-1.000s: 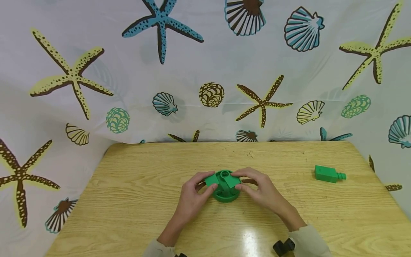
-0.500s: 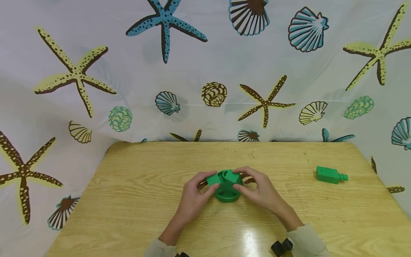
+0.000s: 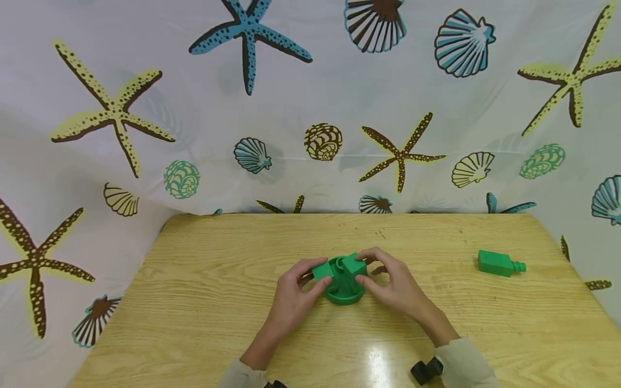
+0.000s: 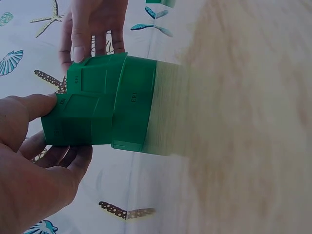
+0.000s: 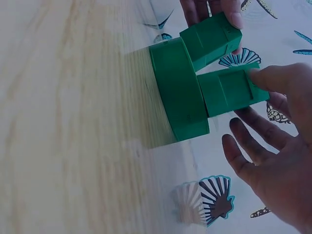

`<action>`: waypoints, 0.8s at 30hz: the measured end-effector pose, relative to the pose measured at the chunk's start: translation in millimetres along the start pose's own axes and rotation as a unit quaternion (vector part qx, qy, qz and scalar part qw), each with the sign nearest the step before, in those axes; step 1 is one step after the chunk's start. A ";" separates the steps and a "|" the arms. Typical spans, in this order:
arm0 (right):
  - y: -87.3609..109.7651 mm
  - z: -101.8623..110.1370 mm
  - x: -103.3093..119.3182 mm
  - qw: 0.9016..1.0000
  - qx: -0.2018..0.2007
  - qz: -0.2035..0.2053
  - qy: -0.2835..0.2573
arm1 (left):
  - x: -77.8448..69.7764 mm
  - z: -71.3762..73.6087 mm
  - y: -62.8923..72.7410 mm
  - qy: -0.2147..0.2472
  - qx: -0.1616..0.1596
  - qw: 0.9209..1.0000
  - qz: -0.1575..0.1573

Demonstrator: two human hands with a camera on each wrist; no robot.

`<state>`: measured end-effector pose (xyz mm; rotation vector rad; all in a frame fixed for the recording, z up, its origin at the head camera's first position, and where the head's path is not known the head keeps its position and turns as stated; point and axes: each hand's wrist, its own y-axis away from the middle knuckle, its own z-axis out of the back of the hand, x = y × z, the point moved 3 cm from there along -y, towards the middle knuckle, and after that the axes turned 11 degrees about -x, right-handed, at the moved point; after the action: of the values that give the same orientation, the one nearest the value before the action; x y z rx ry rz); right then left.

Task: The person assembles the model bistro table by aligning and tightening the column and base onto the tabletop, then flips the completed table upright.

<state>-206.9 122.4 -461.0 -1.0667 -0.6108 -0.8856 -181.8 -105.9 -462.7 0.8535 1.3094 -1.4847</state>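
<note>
A round green base [image 3: 344, 299] with a ring-shaped centre sits on the wooden table in the head view. Two box-shaped green blocks stand up out of it, side by side. My left hand [image 3: 289, 293] pinches the left block [image 3: 322, 270] between thumb and fingers. With thumb and forefinger my right hand [image 3: 395, 280] grips the right block [image 3: 355, 264] near its top. In the right wrist view the right block [image 5: 231, 90] and left block [image 5: 209, 41] lean apart above the base [image 5: 178, 90]. Their lower ends are hidden inside it.
A loose green bottle-shaped piece [image 3: 495, 263] with a ridged neck lies on its side at the right of the table [image 3: 218, 302]. Behind the table hangs a white cloth [image 3: 281, 113] printed with starfish and shells.
The right block has turned and risen slightly, and my right hand has shifted a little with it. My left hand keeps its hold on the left block.
</note>
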 end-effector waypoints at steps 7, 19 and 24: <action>0.7 4.4 -3.2 0.999 0.002 -0.017 -0.046 | 1.6 0.4 -0.3 -0.001 0.002 1.000 0.004; 3.3 13.7 -2.0 1.000 0.012 -0.002 0.010 | 0.3 -0.1 -1.2 -0.003 0.003 1.000 0.007; 5.4 19.2 -1.1 1.000 0.009 0.006 0.000 | 0.7 0.2 -1.1 -0.004 0.000 1.000 0.007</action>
<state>-203.1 141.6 -457.2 -1.0532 -0.6108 -0.8695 -183.0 -106.2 -463.0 0.8535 1.2962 -1.4758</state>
